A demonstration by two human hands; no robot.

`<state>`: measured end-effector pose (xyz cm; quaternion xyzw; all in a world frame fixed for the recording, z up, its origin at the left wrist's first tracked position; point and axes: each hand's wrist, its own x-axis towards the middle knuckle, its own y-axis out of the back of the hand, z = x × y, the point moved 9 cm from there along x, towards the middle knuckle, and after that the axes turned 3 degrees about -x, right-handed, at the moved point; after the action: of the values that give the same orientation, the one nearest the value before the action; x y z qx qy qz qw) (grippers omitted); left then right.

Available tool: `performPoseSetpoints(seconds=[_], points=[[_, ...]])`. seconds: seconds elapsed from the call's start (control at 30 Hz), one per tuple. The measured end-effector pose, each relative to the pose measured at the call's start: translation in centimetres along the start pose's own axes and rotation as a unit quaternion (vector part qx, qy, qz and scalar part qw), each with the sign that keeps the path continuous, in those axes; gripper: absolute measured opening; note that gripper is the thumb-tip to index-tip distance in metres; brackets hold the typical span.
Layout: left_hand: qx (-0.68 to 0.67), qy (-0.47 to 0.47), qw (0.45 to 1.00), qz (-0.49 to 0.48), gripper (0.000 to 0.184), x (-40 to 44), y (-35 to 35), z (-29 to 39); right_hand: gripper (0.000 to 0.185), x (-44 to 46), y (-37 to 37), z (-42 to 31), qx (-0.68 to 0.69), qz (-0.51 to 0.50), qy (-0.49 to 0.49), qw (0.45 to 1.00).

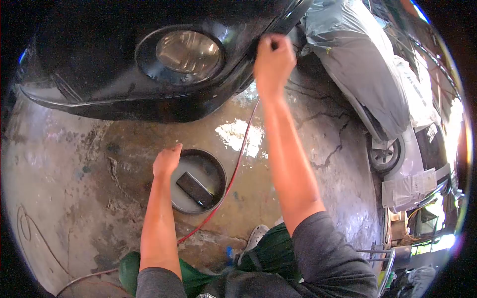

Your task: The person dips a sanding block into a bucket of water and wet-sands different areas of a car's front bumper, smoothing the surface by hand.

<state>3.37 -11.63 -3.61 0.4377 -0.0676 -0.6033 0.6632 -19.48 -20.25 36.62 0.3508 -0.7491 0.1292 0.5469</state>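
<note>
Spanning the space ahead of both hands, the black bumper [119, 94] ran from well beyond the left hand across to the right one, its oval lamp [189, 52] lying between them. The left hand [166, 160] was curled, thumb raised, at the left side of the round basin [221, 166] – whether it gripped the rim or anything else, I could not tell. Just right of that hand, inside the basin, lay a dark block [196, 188]. A red hose [242, 149] passed between the two arms. The right hand [276, 52], slightly blurred, was loosely bent in at the bumper's right edge; whether it held something or touched the surface did not show. Beyond it, to the right, stood a covered vehicle [357, 64].

A light, even touch following the edge's curve seemed the better way for the right hand, with the left kept low so the basin would not tip.

The bumper's long axis lay crosswise before the hands, its right end sweeping away past the right hand. The block's long axis slanted – one end toward the left hand, the other toward the hose and the person.
</note>
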Motion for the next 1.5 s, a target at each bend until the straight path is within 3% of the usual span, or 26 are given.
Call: performPoseSetpoints(seconds=[0.1, 0.2, 0.27, 0.33, 0.43, 0.5, 0.6, 0.7, 0.8, 0.83, 0.97, 1.17, 1.5], points=[[-0.01, -0.006, 1.0, 0.01, 0.071, -0.3, 0.4, 0.3, 0.018, -3.5, -0.8, 1.3, 0.005, -0.074, -0.108, 0.991], [0.013, -0.024, 1.0, -0.003, 0.07, 1.5, -1.2, -0.8, 0.019, 1.6, 0.0, 0.8, 0.0, 0.0, -0.016, 1.0], [0.014, -0.02, 1.0, -0.012, 0.071, 1.4, -1.5, -1.1, 0.022, 4.9, 0.0, 0.3, 0.058, -0.046, -0.075, 0.994], [-0.006, -0.001, 1.0, -0.01, 0.071, 0.0, -0.2, 0.0, 0.023, 4.5, 0.4, 0.0, -0.023, -0.034, -0.009, 0.999], [-0.029, -0.023, 0.999, 0.001, 0.071, 1.1, -0.9, -0.6, 0.024, -0.6, -0.4, 0.9, -0.004, -0.083, -0.042, 0.996], [-0.017, -0.019, 1.0, -0.002, 0.071, 1.3, -1.0, -0.7, 0.024, -5.2, -1.0, 1.3, 0.005, -0.108, -0.089, 0.99], [-0.012, 0.001, 1.0, -0.02, 0.071, -0.1, 0.0, 0.0, 0.022, -10.4, -2.4, 2.2, 0.031, -0.212, -0.313, 0.925], [-0.021, 0.008, 1.0, -0.007, 0.071, -0.5, 0.2, 0.1, 0.018, -10.8, -2.0, 0.9, 0.041, -0.322, -0.335, 0.884], [-0.029, -0.024, 0.999, 0.013, 0.07, 0.1, -0.2, -0.2, 0.011, -9.4, -0.1, -2.8, -0.051, -0.25, 0.002, 0.967], [-0.03, -0.04, 0.999, 0.017, 0.07, 0.2, -0.2, -0.1, 0.011, -9.7, -0.1, -4.6, -0.064, -0.226, 0.163, 0.958], [-0.03, -0.033, 0.999, 0.005, 0.068, 0.2, -0.5, -0.4, 0.018, -12.0, -0.7, -6.8, -0.092, -0.208, 0.435, 0.871], [-0.043, -0.01, 0.999, -0.01, 0.068, -0.5, 0.1, 0.1, 0.03, -11.9, -0.3, -5.8, -0.06, -0.267, 0.427, 0.862], [-0.012, 0.003, 1.0, -0.006, 0.064, -0.7, 0.5, 0.7, 0.035, -12.7, -1.4, -6.6, 0.039, -0.229, 0.447, 0.864]])
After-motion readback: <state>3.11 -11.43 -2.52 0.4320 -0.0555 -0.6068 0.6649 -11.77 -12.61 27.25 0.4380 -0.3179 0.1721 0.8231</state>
